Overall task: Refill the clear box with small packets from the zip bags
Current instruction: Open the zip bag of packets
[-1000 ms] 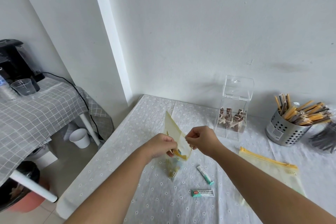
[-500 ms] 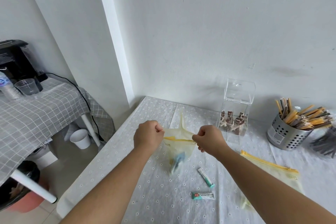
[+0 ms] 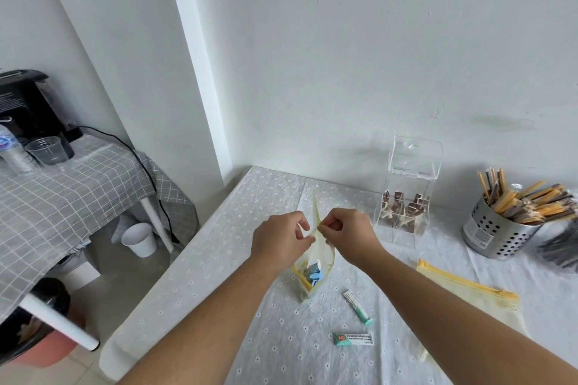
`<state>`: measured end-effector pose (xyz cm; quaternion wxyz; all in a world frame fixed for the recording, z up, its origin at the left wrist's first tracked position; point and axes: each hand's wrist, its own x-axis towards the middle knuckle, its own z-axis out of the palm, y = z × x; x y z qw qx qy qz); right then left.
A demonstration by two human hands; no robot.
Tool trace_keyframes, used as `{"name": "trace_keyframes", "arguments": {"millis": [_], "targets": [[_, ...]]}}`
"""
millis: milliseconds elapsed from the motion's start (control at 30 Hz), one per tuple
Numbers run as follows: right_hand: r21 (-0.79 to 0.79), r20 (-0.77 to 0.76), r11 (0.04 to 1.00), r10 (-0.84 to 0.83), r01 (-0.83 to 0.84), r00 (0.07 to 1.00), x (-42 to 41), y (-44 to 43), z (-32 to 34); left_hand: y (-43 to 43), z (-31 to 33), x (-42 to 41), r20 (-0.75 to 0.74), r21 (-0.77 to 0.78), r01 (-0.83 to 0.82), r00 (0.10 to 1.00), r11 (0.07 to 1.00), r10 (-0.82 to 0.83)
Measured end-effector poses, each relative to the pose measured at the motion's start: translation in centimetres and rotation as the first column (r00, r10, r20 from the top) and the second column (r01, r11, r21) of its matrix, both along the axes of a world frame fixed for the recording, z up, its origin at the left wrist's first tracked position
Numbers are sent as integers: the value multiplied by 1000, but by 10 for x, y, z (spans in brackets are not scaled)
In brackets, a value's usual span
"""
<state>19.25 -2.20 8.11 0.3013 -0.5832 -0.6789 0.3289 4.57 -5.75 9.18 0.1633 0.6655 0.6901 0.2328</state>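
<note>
I see open cloth on the bench (image 3: 200, 275) to the left of my hands, clear to the edge. Two small packets (image 3: 357, 307) lie just in front of the held zip bag (image 3: 312, 272), and a second bag (image 3: 469, 294) lies flat to the right. At the wall the clear box (image 3: 406, 197) and metal holder (image 3: 497, 234) stand apart, a bare strip between them.

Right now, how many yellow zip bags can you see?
2. One zip bag is held up between both hands over the table; the other zip bag lies flat on the cloth to the right. More may be out of view.
</note>
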Motion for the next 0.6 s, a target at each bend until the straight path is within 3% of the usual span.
{"name": "trace_keyframes", "arguments": {"millis": [200,400,600], "targets": [[49,86,999,-5,1,996,17,0,1,8,0,-2,35,71,-134,991,988,131],[56,134,986,-165,159,977,44,4,0,19,6,-35,52,116,-298,954,948,294],[8,78,993,-114,114,990,34,-4,-10,7,6,-23,-10,148,-191,981,970,195]]}}
